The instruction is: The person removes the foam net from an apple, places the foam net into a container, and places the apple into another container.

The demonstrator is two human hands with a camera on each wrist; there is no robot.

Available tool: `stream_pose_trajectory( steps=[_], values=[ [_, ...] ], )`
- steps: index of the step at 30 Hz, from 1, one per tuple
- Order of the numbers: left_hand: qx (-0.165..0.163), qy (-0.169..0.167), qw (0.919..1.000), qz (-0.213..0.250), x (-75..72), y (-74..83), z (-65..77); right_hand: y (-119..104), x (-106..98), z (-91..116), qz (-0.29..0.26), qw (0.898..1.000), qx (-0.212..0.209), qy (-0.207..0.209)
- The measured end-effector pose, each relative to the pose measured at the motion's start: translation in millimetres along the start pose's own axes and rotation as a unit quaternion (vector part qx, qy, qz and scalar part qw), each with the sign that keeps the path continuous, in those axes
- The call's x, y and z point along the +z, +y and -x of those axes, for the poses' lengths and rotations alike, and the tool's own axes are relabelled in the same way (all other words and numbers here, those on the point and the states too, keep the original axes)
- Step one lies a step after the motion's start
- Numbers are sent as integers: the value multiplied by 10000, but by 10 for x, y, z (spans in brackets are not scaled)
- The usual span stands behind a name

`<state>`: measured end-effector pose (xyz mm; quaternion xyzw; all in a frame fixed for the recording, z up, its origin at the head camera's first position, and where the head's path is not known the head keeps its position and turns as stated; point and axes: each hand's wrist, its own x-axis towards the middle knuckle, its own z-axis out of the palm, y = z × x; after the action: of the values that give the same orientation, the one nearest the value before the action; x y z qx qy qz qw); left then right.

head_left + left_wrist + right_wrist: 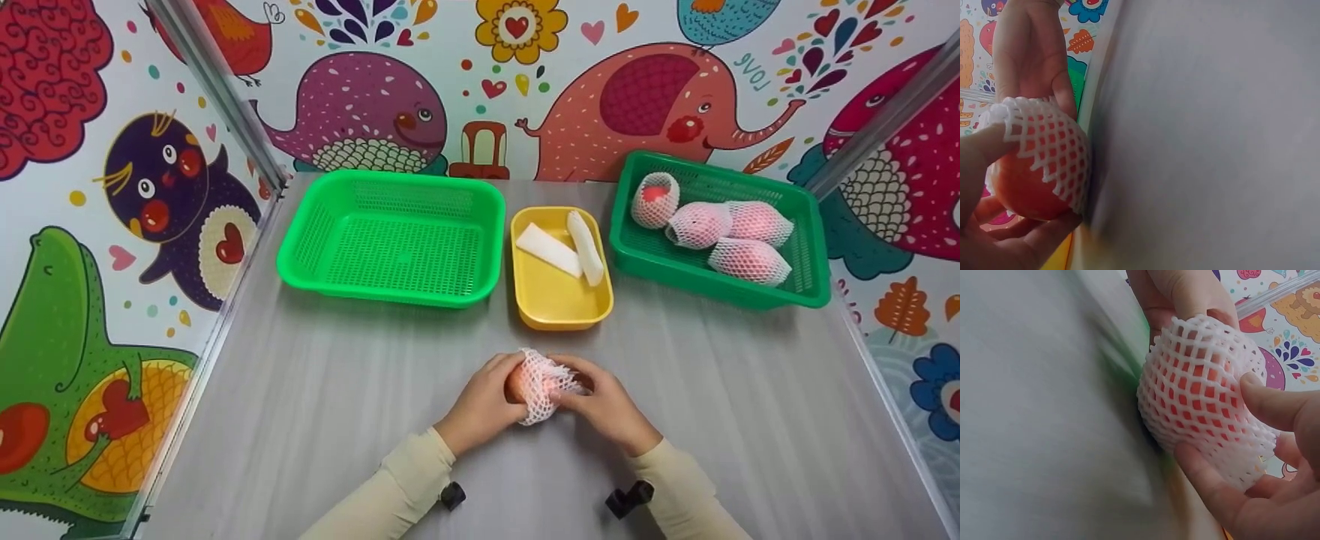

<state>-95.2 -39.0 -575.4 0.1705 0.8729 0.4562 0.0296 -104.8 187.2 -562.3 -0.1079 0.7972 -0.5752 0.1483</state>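
Observation:
Just in front of the yellow tray, both hands hold a red apple (1027,188) partly covered by a white foam net (1202,394). My left hand (484,401) grips the apple's bare end, thumb and fingers on opposite sides. On the other side my right hand (611,405) holds the loose, bunched end of the net, its thumb and fingers round the mesh. In the left wrist view the net's edge runs slantwise across the apple, with red skin showing below it.
A light green basket (390,300) stands at the back left. Next to it, a yellow tray (562,304) holds two white foam pieces (551,249). At the back right, a dark green basket (690,279) contains several netted fruits (750,260). Printed walls enclose the grey table (360,360).

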Motion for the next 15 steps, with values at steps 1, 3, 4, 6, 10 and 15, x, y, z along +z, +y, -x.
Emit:
stream_pose_trajectory(
  steps=[1,3,4,6,10,15],
  values=[
    [1,-3,10000,27,-4,0,1,0,-5,3,-8,10000,-3,23],
    [-19,-23,10000,70,-9,3,2,-3,-16,9,-42,10000,-16,59],
    [-26,-32,10000,90,-9,5,3,-5,-21,13,-71,9999,-12,78],
    [-37,-53,9999,109,-7,8,4,-9,-32,15,-118,9998,19,143],
    [-52,-70,9999,140,2,17,4,-17,-62,13,-180,9994,28,277],
    [-55,-57,9998,202,20,31,3,1,-111,4,-199,9987,26,468]
  ],
)
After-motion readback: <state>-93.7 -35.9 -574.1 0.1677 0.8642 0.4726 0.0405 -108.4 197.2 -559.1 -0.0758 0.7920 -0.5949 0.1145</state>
